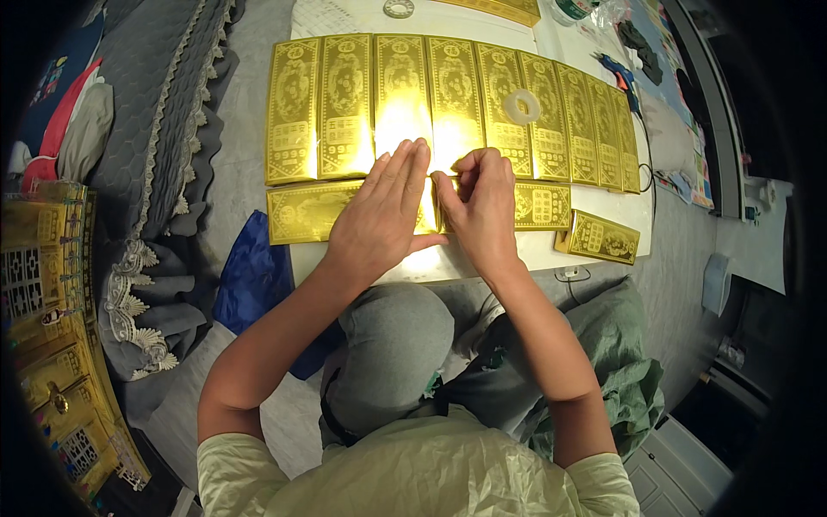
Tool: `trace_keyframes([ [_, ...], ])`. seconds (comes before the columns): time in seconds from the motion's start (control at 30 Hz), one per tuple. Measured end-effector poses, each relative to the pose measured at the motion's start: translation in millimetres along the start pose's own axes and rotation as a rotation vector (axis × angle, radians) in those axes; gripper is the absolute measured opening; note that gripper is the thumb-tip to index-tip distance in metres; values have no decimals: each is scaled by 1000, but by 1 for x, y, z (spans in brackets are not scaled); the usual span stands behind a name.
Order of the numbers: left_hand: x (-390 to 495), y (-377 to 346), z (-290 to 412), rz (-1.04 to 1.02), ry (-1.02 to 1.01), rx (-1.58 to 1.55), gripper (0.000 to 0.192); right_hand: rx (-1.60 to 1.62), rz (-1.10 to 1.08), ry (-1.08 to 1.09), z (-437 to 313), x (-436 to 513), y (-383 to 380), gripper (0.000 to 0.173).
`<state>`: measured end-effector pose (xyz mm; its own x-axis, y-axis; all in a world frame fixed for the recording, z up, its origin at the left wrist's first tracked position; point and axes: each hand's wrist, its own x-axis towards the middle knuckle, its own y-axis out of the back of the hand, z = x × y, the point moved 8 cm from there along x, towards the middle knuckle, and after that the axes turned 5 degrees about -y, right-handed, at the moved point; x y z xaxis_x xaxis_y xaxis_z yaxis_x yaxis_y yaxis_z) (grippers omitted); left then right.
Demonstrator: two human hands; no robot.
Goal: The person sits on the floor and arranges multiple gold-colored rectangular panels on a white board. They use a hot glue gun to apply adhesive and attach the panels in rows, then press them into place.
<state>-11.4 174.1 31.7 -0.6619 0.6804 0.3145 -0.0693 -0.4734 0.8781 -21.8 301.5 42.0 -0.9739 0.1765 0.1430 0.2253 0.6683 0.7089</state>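
Observation:
A row of gold foil paper panels point(345, 106) with embossed patterns lies side by side on the white table. Below the row, more gold panels point(310, 213) lie lengthwise along its lower edge. My left hand point(381, 207) rests flat on the lower panels, fingers together and pointing up towards the row. Beside it my right hand point(481, 200) has thumb and fingers bent at the seam between row and lower panels; whether it pinches a panel edge is hidden. A roll of clear tape point(522, 106) lies on the row's right half.
A small folded gold piece point(604, 238) sits at the table's right front corner. A glue gun point(620, 81) with a cord lies beyond the row's right end. Another tape roll point(398, 8) is at the far edge. Blue fabric point(255, 278) hangs at left, near a gold paper structure point(58, 362).

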Motion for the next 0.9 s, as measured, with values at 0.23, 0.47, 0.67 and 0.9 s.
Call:
trace_keyframes([
  [0.23,1,-7,-2,-61,47,-38,120,-180,29,-41,-4,13,-5,23],
  [0.47,2,-6,-1,-84,47,-52,112,-314,-201,235,-26,-47,4,64],
  [0.67,2,-5,1,-97,21,34,101,-143,-254,214,-10,-86,68,49],
  [0.9,23,-1,28,-177,6,127,106,-476,33,16,94,-88,193,47],
])
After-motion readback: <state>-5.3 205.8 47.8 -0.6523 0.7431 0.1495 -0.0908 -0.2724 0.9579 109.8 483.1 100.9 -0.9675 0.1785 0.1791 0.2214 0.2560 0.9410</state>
